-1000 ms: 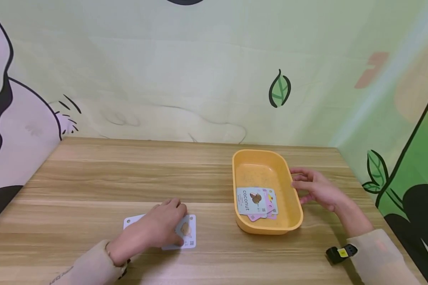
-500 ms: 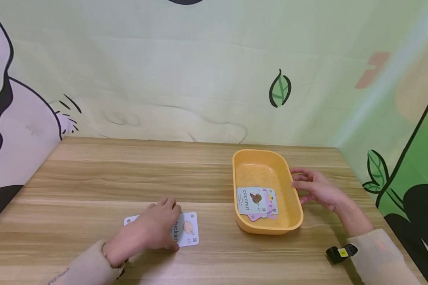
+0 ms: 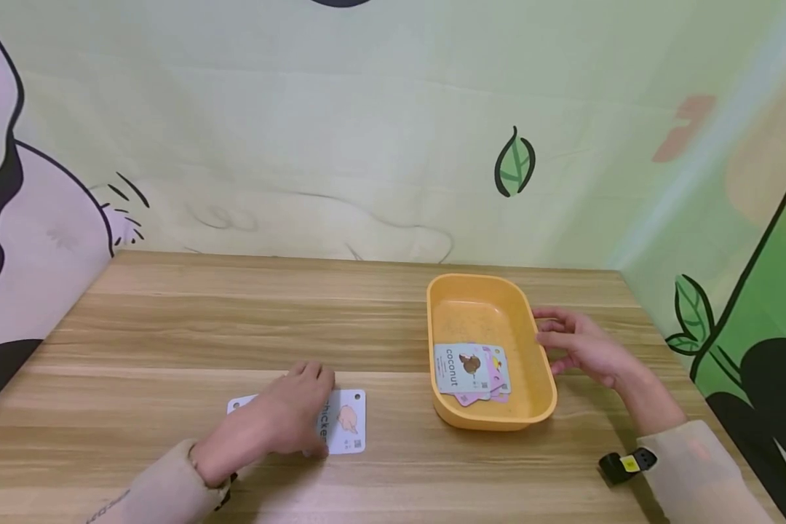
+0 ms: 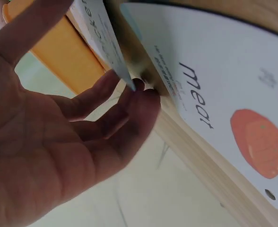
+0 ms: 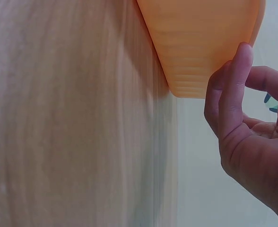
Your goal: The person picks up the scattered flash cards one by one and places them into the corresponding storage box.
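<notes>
My left hand lies over a white picture card printed with a chicken. Its thumb is at the near edge and its fingertips are at the far edge. In the left wrist view the chicken card stands tilted up between thumb and fingers. A second card, printed "meat", lies beside it; in the head view the hand mostly covers it. My right hand touches the outer right wall of a yellow plastic basin, fingers loosely bent, as the right wrist view also shows against the basin side.
Inside the basin several cards lie in a loose pile, a "coconut" card on top and pink ones beneath. The wooden table ends at a printed backdrop behind. A black wrist device sits at the right sleeve.
The left hand has drawn back slightly to the left, uncovering more of the chicken card, which has shifted a little to the right. The right hand and basin have stayed in place.
</notes>
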Motion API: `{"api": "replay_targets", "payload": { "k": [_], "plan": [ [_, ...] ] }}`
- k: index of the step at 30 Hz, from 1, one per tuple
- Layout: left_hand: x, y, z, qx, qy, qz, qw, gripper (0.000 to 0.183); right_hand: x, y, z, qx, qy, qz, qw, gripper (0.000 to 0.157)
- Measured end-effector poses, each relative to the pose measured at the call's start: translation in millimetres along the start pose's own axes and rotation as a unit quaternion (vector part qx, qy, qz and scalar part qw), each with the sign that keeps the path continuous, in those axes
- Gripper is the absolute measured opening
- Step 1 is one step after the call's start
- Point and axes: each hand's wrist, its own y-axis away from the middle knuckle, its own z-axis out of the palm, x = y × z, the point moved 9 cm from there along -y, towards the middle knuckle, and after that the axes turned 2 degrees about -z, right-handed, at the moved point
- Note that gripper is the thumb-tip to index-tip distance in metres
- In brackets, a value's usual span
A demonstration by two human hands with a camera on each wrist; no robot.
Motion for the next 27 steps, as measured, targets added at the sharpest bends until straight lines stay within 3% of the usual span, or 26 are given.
{"api": "replay_targets", "payload": {
  "k": [10,19,23,27],
  "plan": [
    [-0.1,-3.9,-8.1,0.030,0.086,-0.011,0.9958,0.061,0.2,-0.3,0.1,-0.003,-0.002,-0.003,1.000,0.062],
    [-1.4,-4.9,-20.5,0.071,0.120,0.015,0.9901,0.041,0.5,-1.3,-0.4,-0.003,-0.005,-0.003,1.000,0.062],
    [0.5,-4.7,-25.1,0.084,0.125,0.047,0.9875,0.037,0.4,-1.2,-0.7,-0.003,-0.004,-0.004,1.000,0.062],
    [-0.1,-6.2,-27.7,0.080,0.164,0.074,0.9805,0.038,0.1,-0.8,-0.2,-0.004,-0.006,-0.003,1.000,0.062]
  ]
}}
